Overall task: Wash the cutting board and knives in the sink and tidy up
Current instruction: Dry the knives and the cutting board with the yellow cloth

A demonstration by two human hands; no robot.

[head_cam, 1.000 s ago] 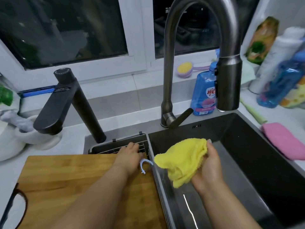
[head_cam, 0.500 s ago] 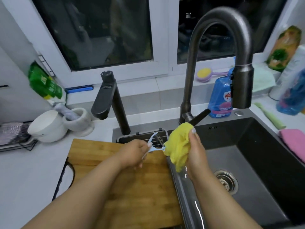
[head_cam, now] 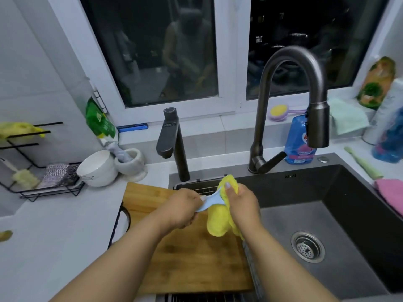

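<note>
My left hand [head_cam: 182,209] grips a small light-blue peeler [head_cam: 209,201] by its handle, above the far end of the wooden cutting board [head_cam: 192,256]. My right hand [head_cam: 241,203] holds a yellow cloth [head_cam: 218,223] bunched around the peeler's head, over the board's right edge by the dark sink [head_cam: 327,225]. The board lies flat, left of the sink basin. I see no knives.
A tall grey faucet [head_cam: 292,101] arches over the sink; a shorter black tap [head_cam: 172,142] stands behind the board. White bowl [head_cam: 97,168], mortar [head_cam: 130,163] and wire rack [head_cam: 39,177] sit at the left. Blue soap bottle [head_cam: 299,140], pink cloth [head_cam: 390,192] at the right.
My left hand picked the peeler up off the board's far edge and raised it. My right hand brought the yellow cloth left from over the sink and wrapped it round the peeler's head.
</note>
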